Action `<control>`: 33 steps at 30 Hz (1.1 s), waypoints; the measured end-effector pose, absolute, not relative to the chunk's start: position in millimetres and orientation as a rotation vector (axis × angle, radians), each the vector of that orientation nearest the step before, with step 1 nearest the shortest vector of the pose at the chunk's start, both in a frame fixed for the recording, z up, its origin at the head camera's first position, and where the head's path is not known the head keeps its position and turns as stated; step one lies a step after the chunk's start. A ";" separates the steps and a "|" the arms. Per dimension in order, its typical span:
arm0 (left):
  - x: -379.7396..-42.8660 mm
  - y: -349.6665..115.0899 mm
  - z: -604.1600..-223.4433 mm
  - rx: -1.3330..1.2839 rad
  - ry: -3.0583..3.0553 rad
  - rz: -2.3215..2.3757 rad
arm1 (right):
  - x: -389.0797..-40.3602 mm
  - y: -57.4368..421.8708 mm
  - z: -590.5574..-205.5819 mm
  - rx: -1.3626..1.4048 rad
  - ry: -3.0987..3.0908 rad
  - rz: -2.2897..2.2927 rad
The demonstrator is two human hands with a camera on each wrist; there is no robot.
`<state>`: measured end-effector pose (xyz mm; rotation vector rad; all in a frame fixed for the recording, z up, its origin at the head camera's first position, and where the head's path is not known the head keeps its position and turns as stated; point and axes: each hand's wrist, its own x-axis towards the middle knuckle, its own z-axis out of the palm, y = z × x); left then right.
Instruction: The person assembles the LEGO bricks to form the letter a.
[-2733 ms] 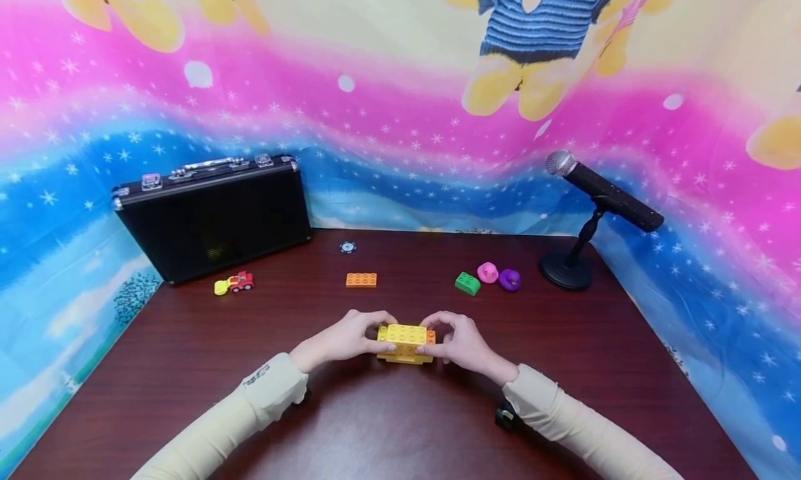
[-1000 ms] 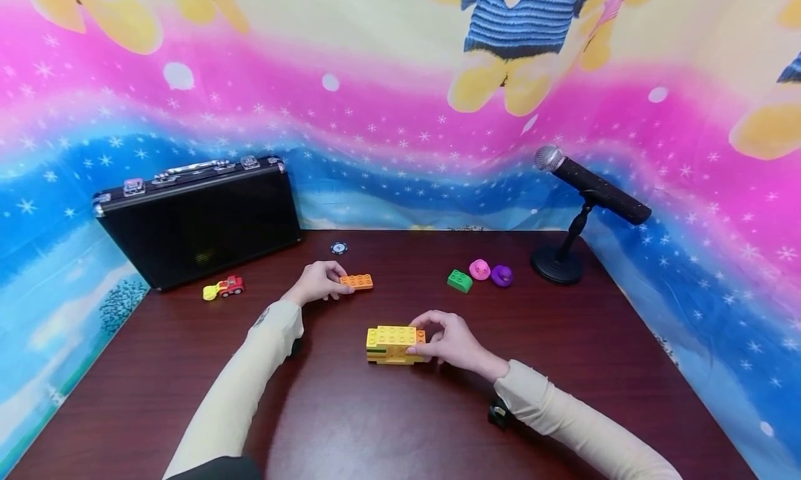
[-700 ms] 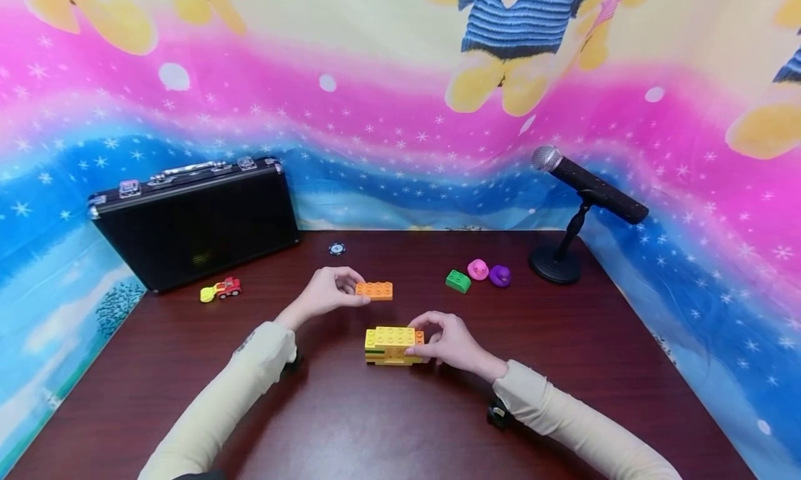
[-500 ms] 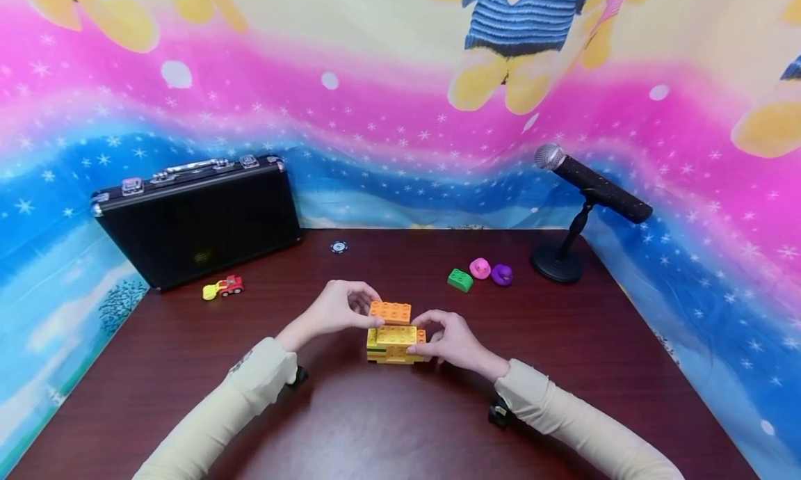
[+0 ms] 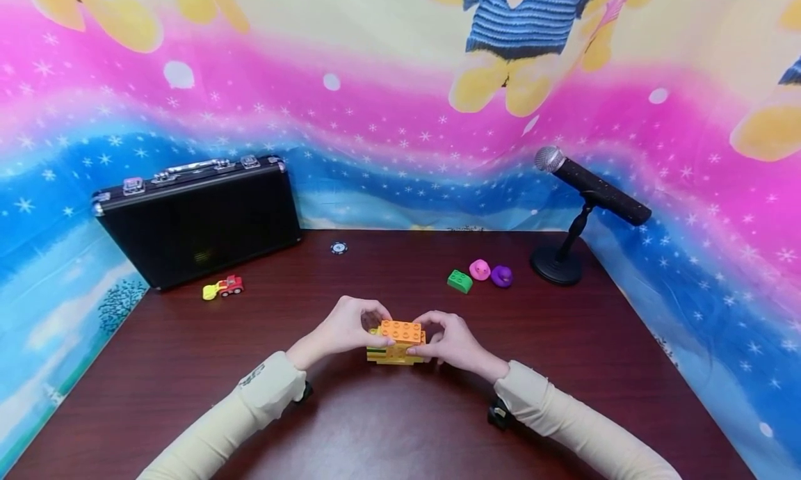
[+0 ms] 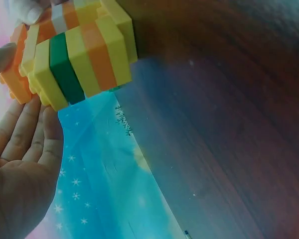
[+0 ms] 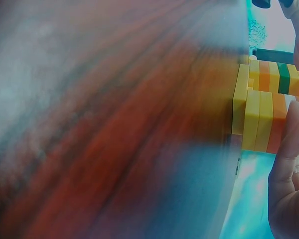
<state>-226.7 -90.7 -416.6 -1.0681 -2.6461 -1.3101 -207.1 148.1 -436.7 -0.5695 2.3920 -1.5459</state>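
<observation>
A stack of building bricks (image 5: 395, 355), mostly yellow with orange, green and white layers, stands on the table in front of me. On its top lies an orange brick (image 5: 402, 331) with two rows of studs. My left hand (image 5: 341, 330) pinches this orange brick between thumb and fingers at its left end. Whether the brick is pressed fully down, I cannot tell. At the stack's right end my right hand (image 5: 457, 342) grips it between thumb and fingers. The left wrist view shows the layered side of the stack (image 6: 84, 64) and the orange brick's edge (image 6: 19, 69).
Behind the hands lie a green brick (image 5: 459, 281), a pink duck (image 5: 480, 269) and a purple duck (image 5: 502, 276). A microphone on a stand (image 5: 582, 209) is at back right. At left are a black case (image 5: 200, 222), a toy car (image 5: 223, 287) and a poker chip (image 5: 338, 248).
My left hand left the stack, took the orange brick from farther back, and brought it forward and down onto the stack. My right hand kept its grip on the stack.
</observation>
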 end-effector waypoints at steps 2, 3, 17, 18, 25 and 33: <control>-226.2 -90.3 -417.3 -1.070 -2.646 -1.303 | -208.1 148.8 -439.2 -0.583 2.403 -1.541; -226.1 -90.4 -417.6 -1.067 -2.647 -1.302 | -208.3 149.1 -439.9 -0.589 2.406 -1.540; -224.4 -94.1 -419.8 -1.044 -2.681 -1.298 | -205.9 150.0 -434.4 -0.663 2.375 -1.630; -224.2 -94.3 -419.6 -1.047 -2.680 -1.303 | -205.9 150.0 -434.5 -0.663 2.382 -1.629; -224.3 -96.0 -419.4 -1.044 -2.723 -1.355 | -201.7 147.9 -427.3 -0.657 2.419 -1.608; -223.9 -98.1 -419.6 -1.029 -2.746 -1.446 | -189.2 144.0 -405.4 -0.714 2.432 -1.594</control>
